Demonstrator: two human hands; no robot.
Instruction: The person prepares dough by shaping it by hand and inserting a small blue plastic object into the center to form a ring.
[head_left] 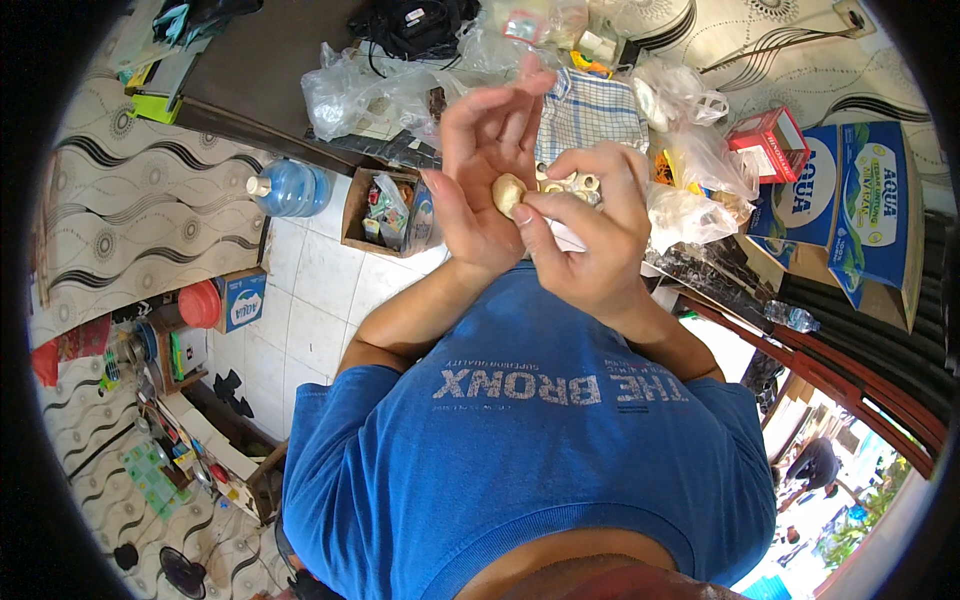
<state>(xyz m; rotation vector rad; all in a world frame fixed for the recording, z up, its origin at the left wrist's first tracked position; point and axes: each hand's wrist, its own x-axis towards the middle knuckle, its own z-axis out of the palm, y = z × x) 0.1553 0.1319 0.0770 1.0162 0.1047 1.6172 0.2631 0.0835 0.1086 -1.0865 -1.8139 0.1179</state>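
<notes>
My left hand (485,170) is raised with its palm up and its fingers stretched out. Against that palm, near its lower right side, lies a small pale-yellow lump (508,193) that looks like a dough ball. The thumb and index finger of my right hand (595,225) pinch the ball's right edge. Partly hidden behind my right fingers are several small pale ring-shaped pieces (586,184) on a light surface. A blue-and-white checked cloth (595,108) lies just beyond both hands.
Clear plastic bags (345,95) lie on the table beyond my hands, with more bags (700,170) to the right. Blue cartons (870,200) and a red box (768,145) stand at the right. On the left floor are a water jug (290,188) and an open carton (372,215).
</notes>
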